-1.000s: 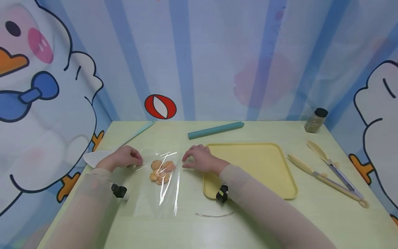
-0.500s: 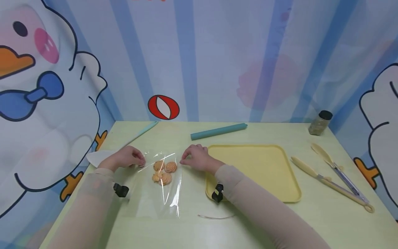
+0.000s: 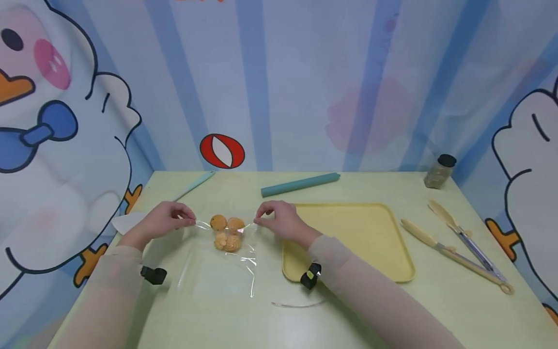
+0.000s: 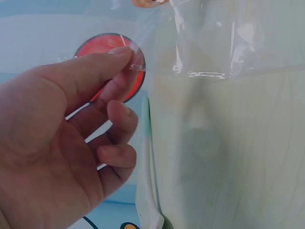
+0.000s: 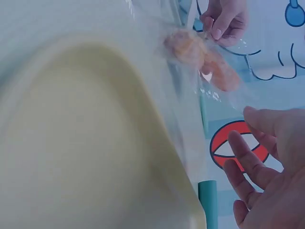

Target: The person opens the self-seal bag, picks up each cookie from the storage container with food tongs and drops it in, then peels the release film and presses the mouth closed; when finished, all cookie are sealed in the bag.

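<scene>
A clear plastic bag with several piped cookies inside is raised off the table at its far end. My left hand pinches the bag's left edge between thumb and forefinger; in the left wrist view the other fingers of this hand are loosely bent. On the opposite side my right hand pinches the right edge, beside the tray. The right wrist view shows the cookies through the film, between both hands.
A yellow tray lies right of the bag, a twist tie in front. Behind are a teal rolling pin and a spatula. Tongs and a black-lidded jar stand or lie at right.
Both hands have taken hold of the bag's edges and lifted its far end. The right fingers have come together on the film, and the cookies have shifted inside the bag.
</scene>
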`<state>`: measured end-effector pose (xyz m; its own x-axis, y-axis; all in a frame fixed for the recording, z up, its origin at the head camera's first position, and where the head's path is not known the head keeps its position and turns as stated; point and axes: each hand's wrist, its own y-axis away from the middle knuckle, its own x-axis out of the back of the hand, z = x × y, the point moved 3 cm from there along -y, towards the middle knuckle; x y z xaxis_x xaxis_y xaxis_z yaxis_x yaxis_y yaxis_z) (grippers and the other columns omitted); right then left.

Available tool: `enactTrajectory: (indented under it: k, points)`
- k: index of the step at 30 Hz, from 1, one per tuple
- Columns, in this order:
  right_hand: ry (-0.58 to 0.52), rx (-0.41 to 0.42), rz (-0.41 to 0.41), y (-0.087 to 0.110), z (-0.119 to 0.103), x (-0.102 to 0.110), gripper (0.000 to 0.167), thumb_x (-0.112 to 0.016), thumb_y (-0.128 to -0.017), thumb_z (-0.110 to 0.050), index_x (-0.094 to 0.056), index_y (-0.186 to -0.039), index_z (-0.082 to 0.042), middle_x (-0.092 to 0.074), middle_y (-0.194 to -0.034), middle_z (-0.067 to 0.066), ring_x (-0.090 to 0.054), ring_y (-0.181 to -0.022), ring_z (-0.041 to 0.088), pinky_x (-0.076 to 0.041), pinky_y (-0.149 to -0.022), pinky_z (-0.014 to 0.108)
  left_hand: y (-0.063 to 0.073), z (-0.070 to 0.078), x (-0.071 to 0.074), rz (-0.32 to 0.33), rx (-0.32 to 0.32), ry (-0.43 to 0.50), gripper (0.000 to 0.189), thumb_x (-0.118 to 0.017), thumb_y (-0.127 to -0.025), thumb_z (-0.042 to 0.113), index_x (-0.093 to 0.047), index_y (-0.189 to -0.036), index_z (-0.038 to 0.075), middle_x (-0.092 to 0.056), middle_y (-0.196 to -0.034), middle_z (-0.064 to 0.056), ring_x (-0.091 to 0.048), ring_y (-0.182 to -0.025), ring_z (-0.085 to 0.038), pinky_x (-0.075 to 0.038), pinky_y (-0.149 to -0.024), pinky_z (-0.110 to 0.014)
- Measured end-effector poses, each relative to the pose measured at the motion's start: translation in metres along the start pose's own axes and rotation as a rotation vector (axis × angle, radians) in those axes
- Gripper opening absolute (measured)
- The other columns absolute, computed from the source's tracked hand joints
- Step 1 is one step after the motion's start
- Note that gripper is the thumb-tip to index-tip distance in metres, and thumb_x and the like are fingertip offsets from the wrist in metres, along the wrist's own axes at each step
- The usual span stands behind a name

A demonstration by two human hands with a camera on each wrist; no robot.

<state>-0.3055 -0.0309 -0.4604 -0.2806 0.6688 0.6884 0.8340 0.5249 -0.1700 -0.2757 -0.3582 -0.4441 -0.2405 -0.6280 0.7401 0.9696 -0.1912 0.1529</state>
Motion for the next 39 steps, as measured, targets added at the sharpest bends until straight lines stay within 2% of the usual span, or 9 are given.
enactTrajectory:
  k: [3,7,9,16,22,26,32,39]
  points:
    - [-0.014,0.017,0.052,0.005,-0.004,0.008,0.005,-0.074,-0.096,-0.023,-0.074,-0.093,-0.020,-0.076,-0.099,-0.005,-0.068,-0.108,0.022,-0.033,-0.105,0.056,0.004,0.006,0.003,0.065,-0.020,-0.010,0.017,-0.072,-0.099,0.022,-0.074,-0.109,0.009,-0.071,-0.105,-0.009,-0.060,-0.088,-0.025,-0.053,-0.073,-0.032]
    - [-0.011,0.033,0.107,0.011,-0.008,0.021,0.004,-0.073,-0.098,-0.022,-0.074,-0.097,-0.018,-0.076,-0.100,-0.004,-0.067,-0.107,0.021,-0.033,-0.106,0.056,0.008,0.018,0.006,0.120,-0.052,-0.004,0.017,-0.072,-0.099,0.026,-0.074,-0.108,0.012,-0.071,-0.107,-0.009,-0.061,-0.090,-0.031,-0.052,-0.070,-0.030]
    - [-0.004,0.045,0.138,0.015,-0.010,0.027,0.005,-0.073,-0.098,-0.022,-0.074,-0.099,-0.018,-0.076,-0.101,-0.003,-0.068,-0.107,0.020,-0.034,-0.106,0.055,0.010,0.025,0.008,0.140,-0.077,0.004,0.016,-0.072,-0.099,0.027,-0.073,-0.108,0.013,-0.072,-0.107,-0.008,-0.062,-0.089,-0.031,-0.051,-0.068,-0.030]
    - [-0.043,0.099,0.218,0.019,-0.018,0.051,0.004,-0.071,-0.100,-0.022,-0.072,-0.100,-0.018,-0.074,-0.102,-0.003,-0.068,-0.106,0.025,-0.050,-0.091,0.043,0.023,0.057,0.018,0.247,-0.144,-0.017,0.017,-0.070,-0.100,0.031,-0.074,-0.108,0.017,-0.071,-0.103,-0.004,-0.060,-0.085,-0.022,-0.051,-0.064,-0.030]
    - [-0.109,0.182,0.272,0.028,-0.026,0.067,0.006,-0.071,-0.100,-0.021,-0.072,-0.100,-0.016,-0.074,-0.101,0.000,-0.069,-0.104,0.018,-0.053,-0.097,0.042,0.035,0.077,0.019,0.347,-0.206,-0.001,0.016,-0.071,-0.100,0.033,-0.075,-0.106,0.019,-0.068,-0.099,-0.002,-0.056,-0.079,-0.020,-0.048,-0.061,-0.029]
    - [-0.110,0.204,0.277,0.037,-0.022,0.071,0.005,-0.071,-0.099,-0.022,-0.073,-0.100,-0.017,-0.075,-0.100,-0.002,-0.069,-0.106,0.018,-0.052,-0.100,0.044,0.037,0.079,0.011,0.343,-0.244,0.024,0.014,-0.072,-0.099,0.031,-0.075,-0.106,0.019,-0.069,-0.100,0.000,-0.055,-0.080,-0.018,-0.048,-0.064,-0.026]
    - [-0.135,0.162,0.196,0.039,-0.007,0.059,0.005,-0.066,-0.103,-0.020,-0.070,-0.102,-0.017,-0.078,-0.102,-0.007,-0.070,-0.113,0.016,-0.049,-0.110,0.043,0.033,0.067,-0.001,0.315,-0.290,0.081,0.009,-0.071,-0.100,0.026,-0.075,-0.105,0.019,-0.070,-0.100,0.001,-0.057,-0.076,-0.018,-0.048,-0.063,-0.026]
    - [-0.213,0.132,0.197,0.038,-0.010,0.057,0.006,-0.066,-0.103,-0.023,-0.066,-0.104,-0.017,-0.078,-0.101,-0.009,-0.069,-0.110,0.015,-0.049,-0.106,0.050,0.031,0.064,-0.005,0.317,-0.305,0.142,0.015,-0.071,-0.100,0.026,-0.074,-0.108,0.013,-0.069,-0.096,0.006,-0.056,-0.071,-0.026,-0.047,-0.061,-0.028]
